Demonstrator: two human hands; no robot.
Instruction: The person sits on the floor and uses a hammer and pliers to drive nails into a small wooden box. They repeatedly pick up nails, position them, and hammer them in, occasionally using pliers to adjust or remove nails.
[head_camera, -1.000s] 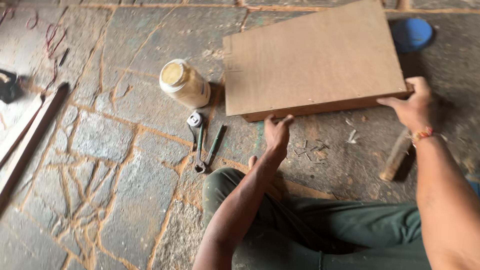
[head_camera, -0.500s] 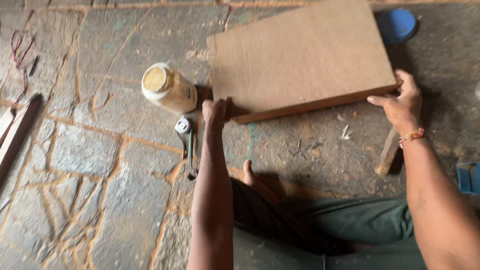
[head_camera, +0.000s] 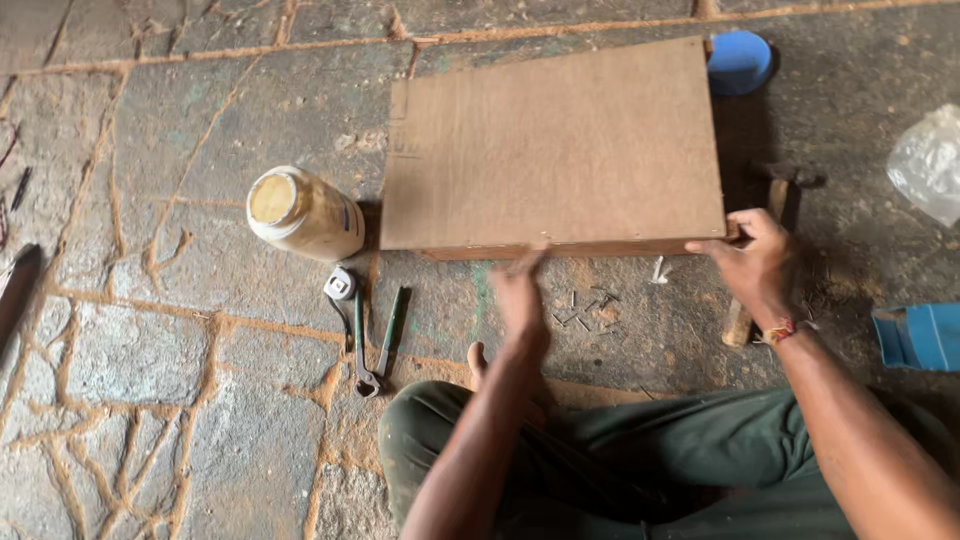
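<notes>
A flat brown wooden box (head_camera: 555, 150) lies on the stone floor in front of me. My right hand (head_camera: 757, 262) grips its near right corner. Blurred by motion, my left hand (head_camera: 518, 290) is at the middle of the box's near edge, fingers stretched out and touching or almost touching the wood. Several loose nails (head_camera: 585, 305) lie on the floor between my hands, just below the box.
A cream plastic jar (head_camera: 303, 213) lies left of the box. Below it are pliers (head_camera: 370, 340) and a small tape measure (head_camera: 341, 284). A hammer (head_camera: 762, 250) lies under my right hand. A blue lid (head_camera: 739, 61), a plastic bag (head_camera: 927, 163) and a blue carton (head_camera: 917, 336) sit to the right.
My left hand has slid from the box's near left corner toward the middle of its near edge. The right hand stays on the right corner. The camera has shifted.
</notes>
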